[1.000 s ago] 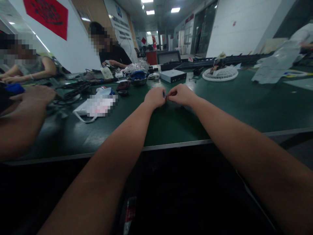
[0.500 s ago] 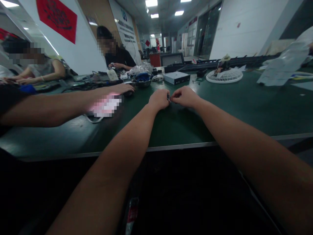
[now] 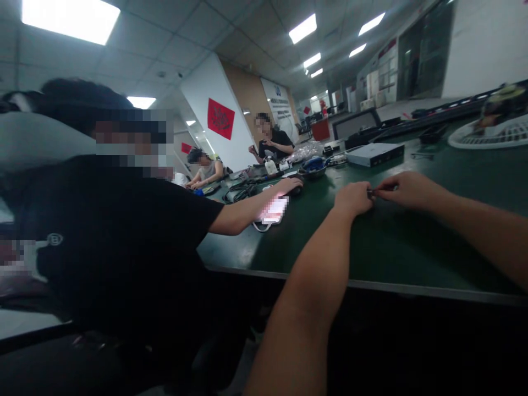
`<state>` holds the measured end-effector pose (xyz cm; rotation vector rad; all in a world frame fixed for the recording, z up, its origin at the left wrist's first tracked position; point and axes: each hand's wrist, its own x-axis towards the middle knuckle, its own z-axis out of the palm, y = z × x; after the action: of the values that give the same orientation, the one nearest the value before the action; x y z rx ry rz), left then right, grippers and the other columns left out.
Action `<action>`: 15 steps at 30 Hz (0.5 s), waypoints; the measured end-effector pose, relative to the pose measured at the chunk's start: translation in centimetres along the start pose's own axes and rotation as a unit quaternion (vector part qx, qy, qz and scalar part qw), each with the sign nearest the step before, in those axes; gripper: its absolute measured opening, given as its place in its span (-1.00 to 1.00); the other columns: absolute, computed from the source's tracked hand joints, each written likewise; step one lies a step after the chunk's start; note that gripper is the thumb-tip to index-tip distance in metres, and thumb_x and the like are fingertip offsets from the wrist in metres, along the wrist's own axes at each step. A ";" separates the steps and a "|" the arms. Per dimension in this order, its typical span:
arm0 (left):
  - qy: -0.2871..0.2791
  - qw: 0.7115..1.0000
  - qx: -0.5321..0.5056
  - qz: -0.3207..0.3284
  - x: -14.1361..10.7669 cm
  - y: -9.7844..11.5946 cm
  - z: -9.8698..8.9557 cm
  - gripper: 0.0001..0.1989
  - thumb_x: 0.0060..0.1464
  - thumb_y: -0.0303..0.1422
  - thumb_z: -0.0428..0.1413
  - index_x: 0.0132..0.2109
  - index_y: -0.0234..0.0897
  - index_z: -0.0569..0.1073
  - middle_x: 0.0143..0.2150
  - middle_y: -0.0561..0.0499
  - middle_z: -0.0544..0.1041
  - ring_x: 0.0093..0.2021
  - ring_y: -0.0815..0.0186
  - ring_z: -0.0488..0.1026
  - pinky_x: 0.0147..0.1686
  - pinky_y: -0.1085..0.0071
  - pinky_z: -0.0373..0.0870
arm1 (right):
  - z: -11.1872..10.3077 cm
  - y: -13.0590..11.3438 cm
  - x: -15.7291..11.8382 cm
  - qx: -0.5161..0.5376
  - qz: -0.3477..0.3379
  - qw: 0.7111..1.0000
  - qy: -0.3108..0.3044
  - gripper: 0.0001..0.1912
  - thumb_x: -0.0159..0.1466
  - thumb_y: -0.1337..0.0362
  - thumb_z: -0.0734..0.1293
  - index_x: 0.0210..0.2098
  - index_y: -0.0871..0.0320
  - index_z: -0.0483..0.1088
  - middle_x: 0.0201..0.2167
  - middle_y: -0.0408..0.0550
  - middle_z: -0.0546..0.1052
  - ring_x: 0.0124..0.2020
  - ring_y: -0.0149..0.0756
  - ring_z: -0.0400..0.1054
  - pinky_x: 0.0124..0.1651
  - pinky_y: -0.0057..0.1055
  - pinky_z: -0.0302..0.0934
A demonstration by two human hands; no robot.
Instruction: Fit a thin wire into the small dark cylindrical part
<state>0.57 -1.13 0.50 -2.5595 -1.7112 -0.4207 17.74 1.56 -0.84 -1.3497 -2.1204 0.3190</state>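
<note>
Along the near edge of the green-topped workbench (image 3: 396, 247), right of centre in the frame, the person's left hand (image 3: 352, 199) and right hand (image 3: 406, 190) meet at a small metal piece (image 3: 370, 193), dark and too small to identify. Both hands are drawn in narrow: the left is curled with its fingers bunched, the right pinches at the fingertips, and the piece sits between them just above the bench. Judging by its size, it should be light and stiff. Bare metal this small is likely slippery, so a fingertip pinch seems the workable hold, and if dropped it could be hard to spot on the dark top. To the left, a co-worker in a black T-shirt (image 3: 111, 236) fills the lower left of the frame, with that person's hand (image 3: 286, 188) reaching over a white bag (image 3: 270, 212), partly pixelated, towards a dark oval object (image 3: 296, 191). Farther along the bench, upper centre, sit a steel bowl (image 3: 312, 175) with something blue in it and a silver box (image 3: 374, 154); a white round fan guard (image 3: 493, 135) lies at the right edge.
</note>
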 end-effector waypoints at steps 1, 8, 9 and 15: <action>0.004 1.000 0.002 0.004 0.1 0.1 0.1 -0.76 0.16 -0.29 0.07 -0.07 -0.21 0.50 -0.05 -0.22 0.57 -0.05 0.04 0.51 -0.13 0.18 0.45 | 0.0 0.1 0.1 -0.008 0.010 1.000 -0.002 -0.93 0.19 0.21 0.44 -0.43 -0.05 0.58 -0.34 0.11 0.62 -0.32 -0.07 0.47 -0.25 -0.12 0.27; -0.009 1.000 0.005 -0.013 -0.1 0.2 -0.3 -0.79 0.10 -0.35 0.10 -0.10 -0.18 0.51 -0.04 -0.19 0.57 -0.05 0.04 0.52 -0.17 0.20 0.47 | 0.1 0.4 0.1 -0.005 -0.021 0.997 -0.074 -0.94 0.13 0.16 0.42 -0.46 -0.13 0.56 -0.38 0.05 0.62 -0.36 0.01 0.48 -0.24 -0.04 0.30; -0.011 1.000 0.006 -0.017 -0.1 0.2 -0.4 -0.78 0.10 -0.35 0.10 -0.09 -0.18 0.50 -0.03 -0.18 0.57 -0.04 0.04 0.52 -0.16 0.20 0.47 | 0.1 0.4 -0.1 0.011 -0.031 0.997 -0.068 -0.93 0.14 0.14 0.41 -0.45 -0.15 0.56 -0.38 0.05 0.63 -0.35 0.02 0.49 -0.24 -0.05 0.31; 0.000 0.998 0.047 -0.033 -0.3 1.0 -0.7 -0.80 0.15 -0.31 0.08 -0.08 -0.12 0.51 -0.07 -0.09 0.59 -0.03 0.14 0.52 -0.11 0.32 0.45 | -0.3 -0.3 -0.5 -0.013 -0.018 1.000 -0.010 -0.84 0.18 0.17 0.36 -0.38 0.00 0.62 -0.36 0.07 0.64 -0.32 0.01 0.50 -0.28 -0.13 0.28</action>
<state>1.19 -1.93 1.25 -2.4448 -1.7741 -0.3326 17.81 0.93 -0.64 -1.3263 -2.1694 0.2922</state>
